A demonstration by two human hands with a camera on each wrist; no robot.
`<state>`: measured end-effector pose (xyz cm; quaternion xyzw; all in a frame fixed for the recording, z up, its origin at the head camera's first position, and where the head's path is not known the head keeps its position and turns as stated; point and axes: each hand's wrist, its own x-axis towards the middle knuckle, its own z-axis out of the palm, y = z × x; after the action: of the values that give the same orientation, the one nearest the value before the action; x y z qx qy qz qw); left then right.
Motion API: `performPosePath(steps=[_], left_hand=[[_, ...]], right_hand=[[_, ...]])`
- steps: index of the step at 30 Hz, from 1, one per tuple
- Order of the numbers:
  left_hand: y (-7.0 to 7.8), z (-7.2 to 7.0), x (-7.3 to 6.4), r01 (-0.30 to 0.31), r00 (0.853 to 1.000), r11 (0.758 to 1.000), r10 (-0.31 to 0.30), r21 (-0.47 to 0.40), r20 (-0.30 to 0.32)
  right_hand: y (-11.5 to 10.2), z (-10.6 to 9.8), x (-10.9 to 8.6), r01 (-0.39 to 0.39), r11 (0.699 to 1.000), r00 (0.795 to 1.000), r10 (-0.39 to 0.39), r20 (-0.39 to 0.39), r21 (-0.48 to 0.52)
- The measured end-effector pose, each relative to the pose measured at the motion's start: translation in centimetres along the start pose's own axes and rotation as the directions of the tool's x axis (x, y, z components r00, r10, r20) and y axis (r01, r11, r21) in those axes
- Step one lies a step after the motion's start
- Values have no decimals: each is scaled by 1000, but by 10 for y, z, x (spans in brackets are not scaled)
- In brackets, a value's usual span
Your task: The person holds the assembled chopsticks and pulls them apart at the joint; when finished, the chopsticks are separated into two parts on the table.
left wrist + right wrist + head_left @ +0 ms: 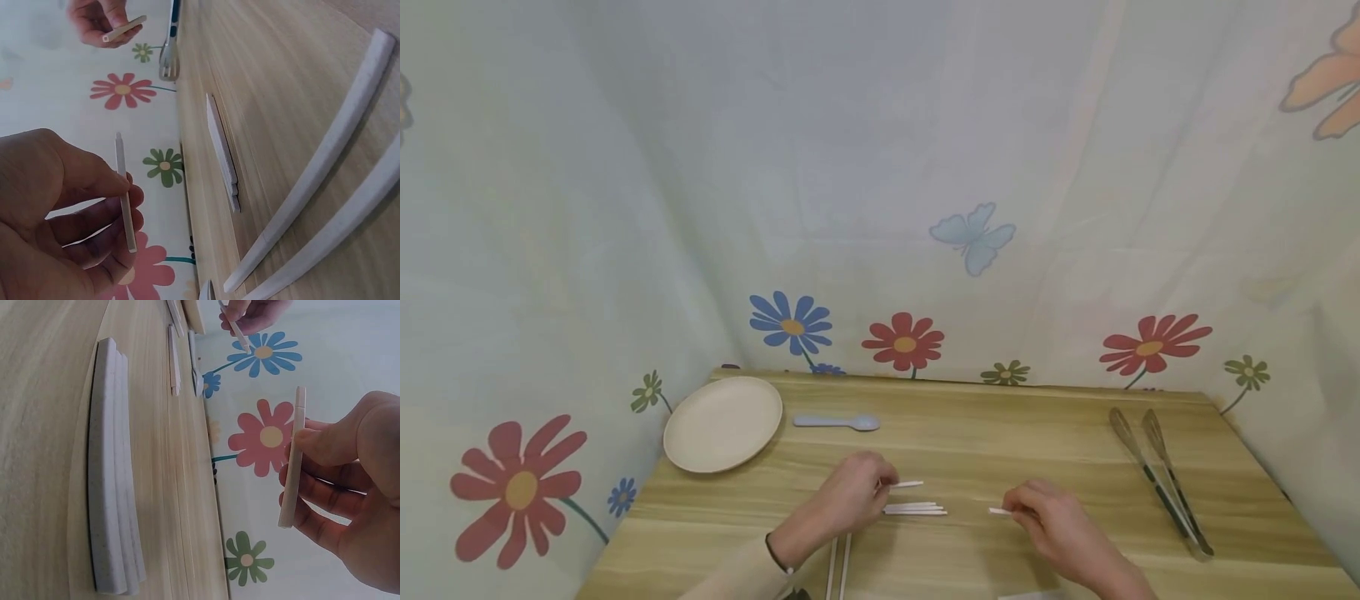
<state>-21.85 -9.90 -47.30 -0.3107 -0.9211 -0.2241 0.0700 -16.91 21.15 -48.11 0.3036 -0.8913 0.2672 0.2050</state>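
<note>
My left hand (853, 493) pinches a short, thin white stick (125, 194) between thumb and fingers, raised above the table. In the left wrist view its upper end narrows to a small nub. My right hand (1063, 527) pinches another short white stick (294, 456), also held up off the table. The two sticks are apart. Between the hands, nearer the left one, a small bundle of white sticks (917, 508) lies side by side on the wood-grain table (947, 550). Two longer white sticks (319, 156) lie roughly parallel below my left wrist.
A round cream plate (722, 425) stands at the back left, with a pale blue spoon (835, 422) beside it. Metal tongs (1165, 483) lie at the right. Near the front, white bars (115, 469) lie together. A flowered curtain (850, 167) surrounds the table.
</note>
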Motion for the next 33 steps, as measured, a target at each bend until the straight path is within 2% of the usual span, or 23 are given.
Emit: performPosePath(steps=[8, 16, 21, 26, 33], left_hand=[[5, 0, 5, 2, 1000, 1000, -2, -17, 18], [6, 3, 7, 45, 998, 999, -45, -9, 46], [6, 5, 8, 48, 998, 999, -48, 1, 45], [6, 6, 9, 31, 999, 999, -31, 7, 36], [6, 7, 11, 65, 996, 998, -65, -2, 61]], right_hand=[[-2, -3, -1, 19, 999, 1000, -19, 13, 33], [-4, -5, -5, 20, 998, 999, -23, 43, 67], [-3, -5, -8, 63, 995, 997, -66, 32, 83], [-4, -5, -9, 71, 992, 996, -76, 41, 106], [-5, -6, -11, 121, 986, 992, -126, 33, 112]])
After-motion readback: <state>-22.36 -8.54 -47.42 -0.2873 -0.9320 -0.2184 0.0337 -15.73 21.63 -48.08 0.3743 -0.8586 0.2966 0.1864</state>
